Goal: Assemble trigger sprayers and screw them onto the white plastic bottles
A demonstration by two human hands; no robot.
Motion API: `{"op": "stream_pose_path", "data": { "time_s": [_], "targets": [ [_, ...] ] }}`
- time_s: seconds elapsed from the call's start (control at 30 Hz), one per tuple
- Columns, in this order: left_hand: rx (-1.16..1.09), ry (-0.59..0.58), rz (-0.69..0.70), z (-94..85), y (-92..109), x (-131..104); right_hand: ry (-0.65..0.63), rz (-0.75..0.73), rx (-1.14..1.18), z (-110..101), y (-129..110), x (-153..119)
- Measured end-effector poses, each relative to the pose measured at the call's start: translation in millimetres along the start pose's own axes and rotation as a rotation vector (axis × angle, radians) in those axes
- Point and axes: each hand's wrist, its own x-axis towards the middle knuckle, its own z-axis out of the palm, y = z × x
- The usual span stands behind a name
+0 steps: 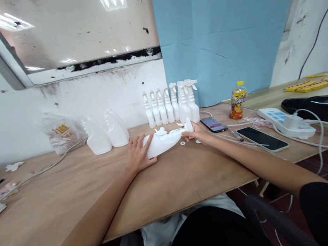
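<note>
A white spray bottle (164,144) lies tilted on its side above the brown table (168,185), its base to the left and its neck to the right. My left hand (139,154) is wrapped round the base end, a ring on one finger. At the neck, my right hand (195,133) grips the bottle just by the white spray head (187,125). Small white rings (183,143) lie on the table below the neck. Behind the held bottle, another small white piece (161,131) shows.
Several white spray bottles (161,108) stand at the back. White bottles without heads (97,136) stand left of them, beside a plastic bag (63,133). At the right are a drink bottle (237,102), phones (262,138), cables and a power strip (286,123).
</note>
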Motion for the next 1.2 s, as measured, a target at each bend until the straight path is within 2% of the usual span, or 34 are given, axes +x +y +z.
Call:
{"op": "stream_pose_path", "data": {
  "time_s": [0.17,0.37,0.97,1.1,1.2],
  "targets": [
    [-0.017,0.0,-0.01,1.9,-1.2,-0.4,0.01,-0.084,-0.055,0.9,2.6,-1.2],
    [-0.016,-0.006,-0.006,0.4,-1.7,0.0,0.008,-0.099,-0.118,1.3,0.8,-3.0],
    [-0.005,-0.018,-0.01,-0.4,0.0,0.1,0.076,-0.073,-0.107,2.0,-0.3,-0.3],
    [-0.015,-0.027,-0.012,-0.3,0.7,0.4,0.05,-0.024,-0.077,0.3,-0.3,0.2],
    [-0.02,-0.032,-0.014,0.2,0.9,0.8,-0.023,-0.045,0.011,-2.6,-2.0,0.5]
  ]
}}
